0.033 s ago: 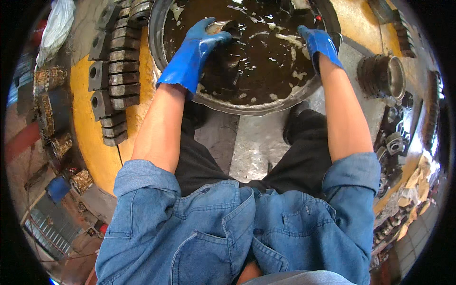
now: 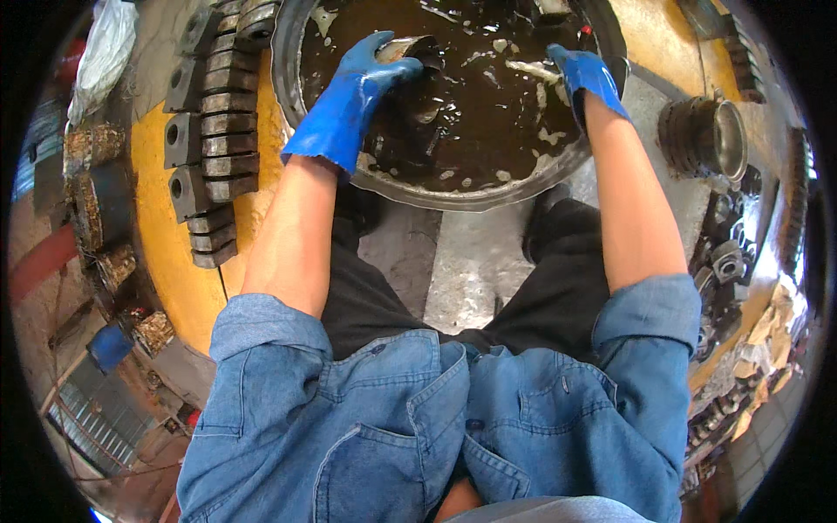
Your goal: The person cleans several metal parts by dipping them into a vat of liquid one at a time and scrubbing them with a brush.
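Observation:
A wide round metal basin (image 2: 493,202) holds dark brown liquid (image 2: 471,105) with foam patches on top. My left hand (image 2: 370,70), in a long blue rubber glove, is closed around a curved metal piece (image 2: 410,49) at the basin's left side. This piece sits partly in the liquid, so its full shape is hidden. My right hand (image 2: 582,77), in a matching glove, reaches over the basin's right rim. Its fingertips are at the liquid beside a pale streak (image 2: 530,68); the glove's back hides whatever may be in the fingers.
Stacked dark metal blocks (image 2: 228,144), some with round holes, line the yellow surface (image 2: 161,248) on the left. Ring-shaped metal parts (image 2: 697,138) stand right of the basin. Further right lie several small metal parts (image 2: 725,261). Another metal piece (image 2: 551,9) shows at the basin's far side.
The foam patches on the liquid have shifted slightly. Both hands stay in nearly the same place, and the left keeps its hold on the metal piece.

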A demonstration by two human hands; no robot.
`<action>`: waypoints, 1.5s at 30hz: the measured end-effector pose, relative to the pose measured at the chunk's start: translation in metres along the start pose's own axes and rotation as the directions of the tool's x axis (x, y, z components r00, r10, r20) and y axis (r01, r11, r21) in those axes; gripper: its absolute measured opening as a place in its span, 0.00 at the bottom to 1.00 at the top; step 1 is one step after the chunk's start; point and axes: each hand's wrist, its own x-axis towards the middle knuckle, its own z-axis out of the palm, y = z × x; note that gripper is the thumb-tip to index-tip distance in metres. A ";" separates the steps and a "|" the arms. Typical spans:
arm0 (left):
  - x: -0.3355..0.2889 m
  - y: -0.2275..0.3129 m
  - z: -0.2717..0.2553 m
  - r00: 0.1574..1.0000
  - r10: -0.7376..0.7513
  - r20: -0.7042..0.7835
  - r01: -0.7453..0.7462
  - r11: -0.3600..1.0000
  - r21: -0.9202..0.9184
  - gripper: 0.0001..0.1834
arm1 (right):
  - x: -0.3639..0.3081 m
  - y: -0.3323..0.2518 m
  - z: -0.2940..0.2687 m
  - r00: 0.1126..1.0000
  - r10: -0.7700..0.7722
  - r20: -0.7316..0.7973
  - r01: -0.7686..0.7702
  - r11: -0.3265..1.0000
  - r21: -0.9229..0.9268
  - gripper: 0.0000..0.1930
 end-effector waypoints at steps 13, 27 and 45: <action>-0.026 0.010 -0.035 0.948 0.144 0.283 -0.129 0.989 -0.070 0.47 | 0.038 0.038 0.048 0.989 0.092 0.119 -0.133 0.905 0.403 0.33; -0.021 0.000 -0.038 0.948 0.139 0.286 -0.114 0.988 -0.104 0.49 | -0.053 -0.014 -0.014 0.828 -0.519 0.212 0.551 0.823 -0.137 0.20; 0.005 -0.016 -0.019 0.987 0.116 0.115 -0.110 0.992 -0.053 0.46 | -0.057 -0.065 0.079 0.871 -0.472 0.135 0.276 0.698 0.660 0.20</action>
